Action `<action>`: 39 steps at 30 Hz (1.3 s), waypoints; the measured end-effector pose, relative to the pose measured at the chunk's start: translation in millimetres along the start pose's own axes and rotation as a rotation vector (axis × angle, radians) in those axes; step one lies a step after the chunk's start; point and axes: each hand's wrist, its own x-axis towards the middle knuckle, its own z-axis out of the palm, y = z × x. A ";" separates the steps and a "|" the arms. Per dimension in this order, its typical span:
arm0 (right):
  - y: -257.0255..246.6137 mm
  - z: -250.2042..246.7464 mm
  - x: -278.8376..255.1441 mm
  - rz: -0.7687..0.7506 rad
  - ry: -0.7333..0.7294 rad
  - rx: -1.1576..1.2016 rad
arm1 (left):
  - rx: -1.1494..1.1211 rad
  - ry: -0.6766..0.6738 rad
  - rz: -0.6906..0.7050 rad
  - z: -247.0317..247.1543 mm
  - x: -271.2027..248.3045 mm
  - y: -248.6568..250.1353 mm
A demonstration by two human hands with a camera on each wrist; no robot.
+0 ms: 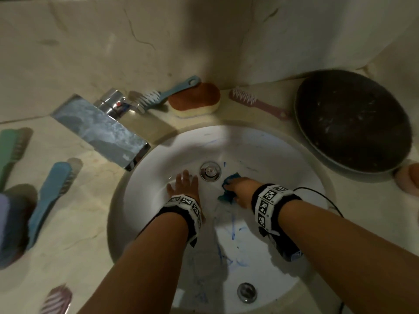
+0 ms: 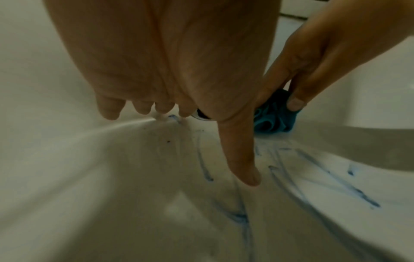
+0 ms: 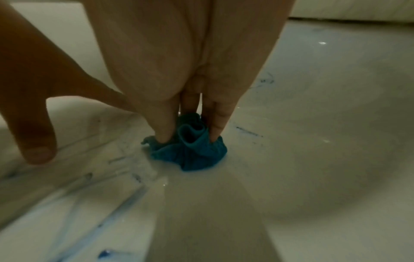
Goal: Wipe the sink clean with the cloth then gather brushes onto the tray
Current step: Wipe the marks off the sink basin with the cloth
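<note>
The white sink (image 1: 283,155) carries blue streaks (image 2: 336,180) across its bowl. My right hand (image 1: 240,189) grips a bunched teal cloth (image 1: 229,185) against the bowl, just right of the drain (image 1: 210,172). In the right wrist view, its fingertips (image 3: 167,136) dig into the cloth (image 3: 190,156). My left hand (image 1: 184,184) lies flat with spread fingers on the bowl left of the drain, holding nothing. A dark round tray (image 1: 351,121) sits on the counter at the back right. Behind the sink lie a blue brush (image 1: 163,94) and a pink brush (image 1: 256,102).
A chrome faucet (image 1: 102,128) juts over the sink from the back left. Green (image 1: 12,150), blue (image 1: 52,196) and mauve (image 1: 56,300) brushes lie on the left counter. A brown-topped sponge (image 1: 195,99) sits behind the sink, a second sponge (image 1: 408,175) by the tray.
</note>
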 end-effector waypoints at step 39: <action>11.2 -23.6 33.6 0.017 0.191 -0.017 | -0.064 0.015 0.054 4.1 7.8 -8.1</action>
